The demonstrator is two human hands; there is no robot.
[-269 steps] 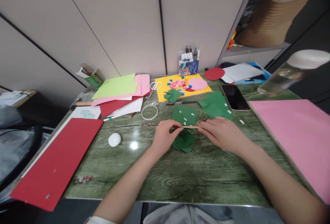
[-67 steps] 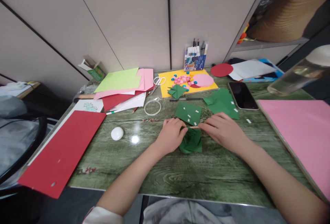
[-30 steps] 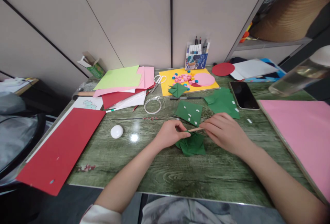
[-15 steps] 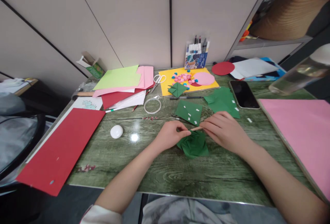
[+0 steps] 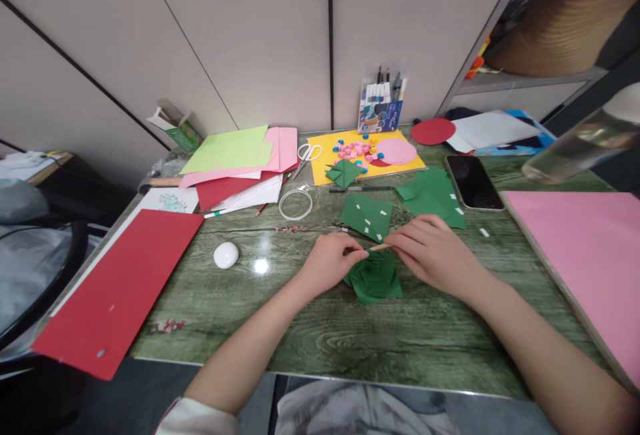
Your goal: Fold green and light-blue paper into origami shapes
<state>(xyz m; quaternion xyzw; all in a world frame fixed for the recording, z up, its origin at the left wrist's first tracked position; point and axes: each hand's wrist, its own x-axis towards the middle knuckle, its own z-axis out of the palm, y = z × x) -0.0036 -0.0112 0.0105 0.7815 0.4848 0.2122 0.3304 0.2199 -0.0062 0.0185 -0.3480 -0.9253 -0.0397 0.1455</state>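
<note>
1. Left hand [image 5: 334, 261]: fingertips pinch the upper edge of the folded green paper [image 5: 377, 283], which sits just nearer the person than the green square [image 5: 373, 212].
2. Right hand [image 5: 431, 248]: grasps 1 thin wooden stick [image 5: 380, 247], right by the square's near corner.
3. Beyond the square: 1 black pen [image 5: 363, 189]; well right of it, 1 phone [image 5: 474, 183].

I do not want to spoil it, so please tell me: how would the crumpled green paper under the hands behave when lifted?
The crumpled green paper would probably be light and floppy, since it looks thin and lies in soft folds. It may crease further if pinched hard, as creases already cross it.
</note>
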